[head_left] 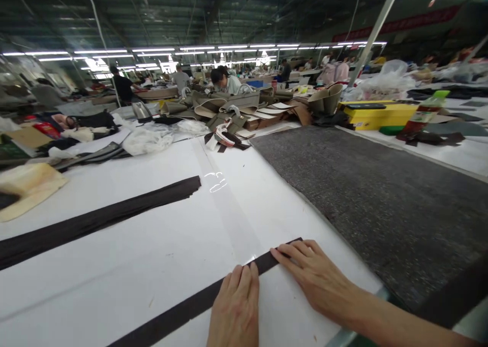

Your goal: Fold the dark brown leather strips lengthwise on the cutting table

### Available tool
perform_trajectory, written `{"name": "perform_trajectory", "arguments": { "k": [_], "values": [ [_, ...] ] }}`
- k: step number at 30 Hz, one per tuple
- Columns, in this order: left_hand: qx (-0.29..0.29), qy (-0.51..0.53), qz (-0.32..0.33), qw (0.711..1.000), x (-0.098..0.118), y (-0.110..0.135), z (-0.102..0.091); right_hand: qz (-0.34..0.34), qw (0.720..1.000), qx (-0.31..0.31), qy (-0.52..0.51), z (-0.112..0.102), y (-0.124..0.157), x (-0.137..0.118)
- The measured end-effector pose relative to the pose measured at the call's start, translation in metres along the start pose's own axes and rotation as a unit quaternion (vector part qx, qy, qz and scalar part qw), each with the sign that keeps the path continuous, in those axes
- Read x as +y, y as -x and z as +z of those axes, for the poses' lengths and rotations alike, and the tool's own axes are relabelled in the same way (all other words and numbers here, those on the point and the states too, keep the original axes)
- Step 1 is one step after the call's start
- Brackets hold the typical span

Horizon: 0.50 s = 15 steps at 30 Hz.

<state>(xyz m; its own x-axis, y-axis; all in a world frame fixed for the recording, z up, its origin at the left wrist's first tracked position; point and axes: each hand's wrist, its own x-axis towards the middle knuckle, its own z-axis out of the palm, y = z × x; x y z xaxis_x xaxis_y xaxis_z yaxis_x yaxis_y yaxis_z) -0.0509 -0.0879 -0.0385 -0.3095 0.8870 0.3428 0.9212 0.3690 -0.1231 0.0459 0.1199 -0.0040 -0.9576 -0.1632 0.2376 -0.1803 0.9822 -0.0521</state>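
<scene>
A long dark strip (183, 311) lies slantwise on the white table (152, 245) near its front edge. My left hand (236, 306) rests flat on the strip, fingers stretched out and close together. My right hand (312, 273) lies flat beside it, fingertips pressing the strip's right end. Neither hand grips anything. A second, longer dark strip (95, 220) lies farther back on the left, apart from both hands.
A large grey felt mat (373, 194) covers the table's right side. Bags, beige cut pieces and plastic wrap (148, 138) pile up at the far edge. A yellow box (381, 114) and a bottle (423, 113) stand at the back right. Other people work at distant tables.
</scene>
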Motion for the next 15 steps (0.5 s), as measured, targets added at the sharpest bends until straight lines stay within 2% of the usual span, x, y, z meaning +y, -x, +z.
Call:
{"name": "perform_trajectory", "arguments": {
  "k": [3, 5, 8, 10, 12, 15],
  "values": [
    [0.000, -0.025, -0.003, 1.000, -0.035, 0.047, -0.007, -0.011, 1.000, 0.015, 0.010, 0.005, 0.004, 0.004],
    [-0.002, -0.036, -0.037, 0.999, -0.066, 0.088, -0.019, -0.026, 0.999, 0.021, 0.011, 0.005, 0.004, 0.006],
    [-0.026, -0.009, -0.129, 0.991, -0.112, 0.150, -0.042, -0.032, 0.999, 0.014, 0.006, 0.001, 0.001, 0.012],
    [-0.042, 0.019, -0.241, 0.969, -0.135, 0.183, -0.058, -0.008, 1.000, 0.011, -0.001, -0.002, -0.006, 0.016],
    [-0.072, 0.057, -0.340, 0.936, -0.149, 0.199, -0.072, 0.026, 0.999, 0.021, -0.004, -0.005, -0.016, 0.021],
    [-0.161, 0.124, -0.420, 0.884, -0.157, 0.195, -0.093, 0.017, 1.000, 0.014, -0.006, 0.000, -0.030, 0.026]
  ]
}}
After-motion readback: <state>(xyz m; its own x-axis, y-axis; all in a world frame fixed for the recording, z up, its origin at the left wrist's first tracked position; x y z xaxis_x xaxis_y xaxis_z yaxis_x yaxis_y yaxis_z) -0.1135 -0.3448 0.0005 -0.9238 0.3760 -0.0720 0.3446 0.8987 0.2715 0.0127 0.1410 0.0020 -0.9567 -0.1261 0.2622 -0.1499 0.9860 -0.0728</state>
